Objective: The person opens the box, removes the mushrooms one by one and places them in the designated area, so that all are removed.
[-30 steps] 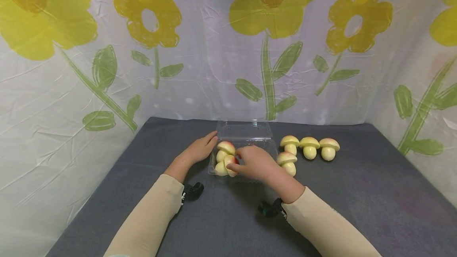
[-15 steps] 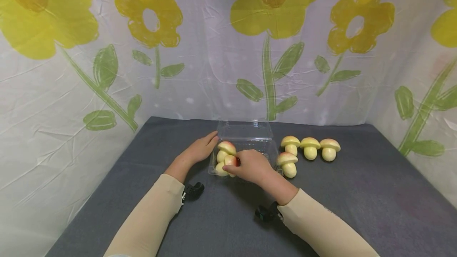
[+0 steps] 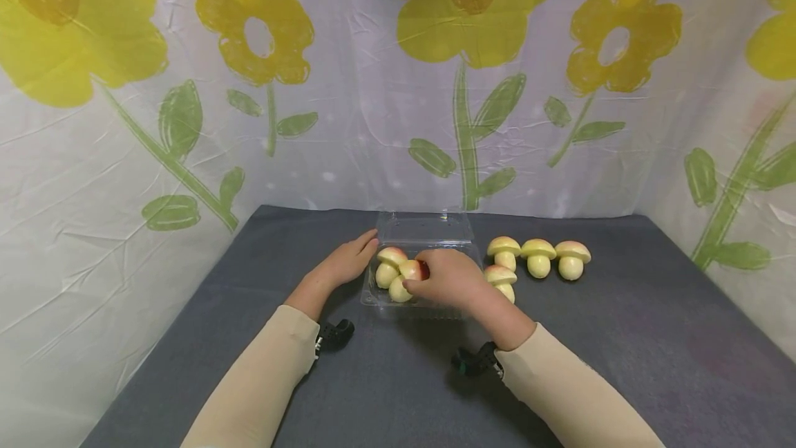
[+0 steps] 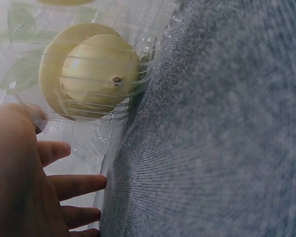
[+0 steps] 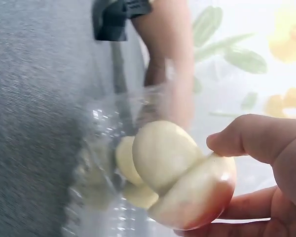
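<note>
My right hand (image 3: pixel 450 278) pinches a toy mushroom (image 5: pixel 195 190) between thumb and fingers, its reddish cap toward the palm and its cream stem pointing away. The mushroom is over the left part of an open clear plastic clamshell box (image 3: pixel 371 299); whether it touches the bottom I cannot tell. Beside it, another toy mushroom (image 3: pixel 387 275) lies in the box at the left. My left hand (image 3: pixel 348 260) rests at the box's left side. In the left wrist view its fingers (image 4: pixel 79 185) are spread and fairly straight, with the thumb near the box's edge.
To the right of the box, several more toy mushrooms (image 3: pixel 538 265) lie on the dark grey tabletop (image 3: pixel 622 337); the nearest mushroom (image 3: pixel 501 281) is close to the box's side. The box's lid (image 3: pixel 425 227) stands open at the back, before a flower-printed curtain (image 3: pixel 367 123).
The gripped mushroom has turned and shifted to the right and slightly up, off the front left corner of the box. My right hand moves with it. My left hand has stayed in place.
</note>
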Available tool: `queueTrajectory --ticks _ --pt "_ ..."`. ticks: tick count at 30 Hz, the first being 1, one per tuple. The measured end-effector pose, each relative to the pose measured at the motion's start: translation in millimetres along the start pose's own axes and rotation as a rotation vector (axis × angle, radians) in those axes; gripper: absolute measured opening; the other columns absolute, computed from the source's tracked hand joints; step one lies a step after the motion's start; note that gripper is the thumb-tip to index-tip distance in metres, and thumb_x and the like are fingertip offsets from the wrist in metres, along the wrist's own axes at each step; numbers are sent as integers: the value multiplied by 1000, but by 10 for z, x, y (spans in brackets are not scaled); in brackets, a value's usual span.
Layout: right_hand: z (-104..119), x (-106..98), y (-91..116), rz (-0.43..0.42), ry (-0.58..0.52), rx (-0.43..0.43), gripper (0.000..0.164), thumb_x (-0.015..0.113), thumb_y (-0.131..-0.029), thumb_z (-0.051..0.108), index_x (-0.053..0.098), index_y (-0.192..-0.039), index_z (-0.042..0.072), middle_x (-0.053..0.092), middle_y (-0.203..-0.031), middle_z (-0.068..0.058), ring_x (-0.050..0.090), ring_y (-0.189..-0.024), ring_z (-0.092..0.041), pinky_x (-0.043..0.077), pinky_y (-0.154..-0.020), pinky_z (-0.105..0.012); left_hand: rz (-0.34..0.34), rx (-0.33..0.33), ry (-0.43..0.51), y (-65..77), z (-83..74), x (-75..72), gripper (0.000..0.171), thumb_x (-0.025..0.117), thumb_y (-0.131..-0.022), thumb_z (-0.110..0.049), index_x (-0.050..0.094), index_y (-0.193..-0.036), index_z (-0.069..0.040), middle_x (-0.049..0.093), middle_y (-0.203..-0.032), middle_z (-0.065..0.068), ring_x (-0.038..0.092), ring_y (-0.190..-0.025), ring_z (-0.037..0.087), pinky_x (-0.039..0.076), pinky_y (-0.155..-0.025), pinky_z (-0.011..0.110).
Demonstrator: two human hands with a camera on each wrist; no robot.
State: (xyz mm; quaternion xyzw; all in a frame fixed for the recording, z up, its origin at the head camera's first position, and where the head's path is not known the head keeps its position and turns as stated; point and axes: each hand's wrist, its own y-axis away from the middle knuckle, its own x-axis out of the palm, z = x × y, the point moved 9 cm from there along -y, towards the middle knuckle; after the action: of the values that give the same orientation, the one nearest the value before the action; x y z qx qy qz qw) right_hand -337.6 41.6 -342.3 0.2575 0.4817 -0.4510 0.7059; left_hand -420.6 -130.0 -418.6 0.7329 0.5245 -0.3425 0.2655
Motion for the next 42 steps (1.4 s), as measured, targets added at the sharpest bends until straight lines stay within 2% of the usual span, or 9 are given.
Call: queueTrajectory --ticks 7,13,16,20,25,30,36,42 --pt "-7 -192 74 40 -63 -10 18 67 -97 31 66 -92 14 54 -70 0 45 -58 -16 38 -56 -33 7 3 -13 -8 8 8 63 26 -113 -47 21 -166 -13 29 -166 17 29 -150 41 26 -120 61" --pt "-76 -320 110 64 -109 -3 13 63 -95 25 66 -92 13 54 -71 0 44 -59 -16 38 -57 -34 7 8 -5 5 -1 15 63 25 -113 -46 21 -166 -13 29 -166 16 28 -150 41 25 -121 60" --pt "-122 -374 132 73 -133 -11 15 61 -94 21 68 -103 11 58 -76 -1 47 -62 -16 41 -60 -35 4 13 -1 5 -4 20 62 25 -113 -45 21 -166 -12 28 -166 15 29 -150 40 25 -121 59" --pt "-191 -464 175 84 -137 -1 29 62 -94 21 68 -119 8 61 -87 -2 51 -69 -18 45 -64 -39 -4 18 -3 4 -10 18 62 26 -114 -44 22 -165 -11 28 -166 16 29 -150 40 25 -121 60" --pt "-304 -588 232 102 -122 21 39 64 -97 23 64 -131 4 64 -99 -4 57 -80 -22 48 -71 -42 -11 15 -10 1 -20 12 61 27 -114 -44 23 -165 -11 29 -166 16 30 -150 40 26 -121 59" --pt "-419 -694 291 131 -115 13 39 66 -97 20 63 -131 1 64 -103 -6 58 -85 -22 49 -77 -43 -7 16 1 -10 -21 21 61 27 -114 -44 22 -166 -12 29 -166 16 30 -150 40 26 -121 60" --pt "-563 -792 362 161 -125 42 34 67 -90 17 67 -120 3 61 -95 -5 55 -79 -21 47 -71 -39 -7 24 15 -9 -12 25 61 28 -114 -43 21 -166 -12 29 -166 16 30 -150 40 26 -121 60" --pt "-677 -876 433 183 -144 84 38 68 -89 16 66 -123 0 63 -102 -7 56 -82 -22 49 -70 -38 -7 19 14 -5 0 17 61 27 -114 -44 22 -166 -12 28 -167 15 28 -151 39 25 -121 60"
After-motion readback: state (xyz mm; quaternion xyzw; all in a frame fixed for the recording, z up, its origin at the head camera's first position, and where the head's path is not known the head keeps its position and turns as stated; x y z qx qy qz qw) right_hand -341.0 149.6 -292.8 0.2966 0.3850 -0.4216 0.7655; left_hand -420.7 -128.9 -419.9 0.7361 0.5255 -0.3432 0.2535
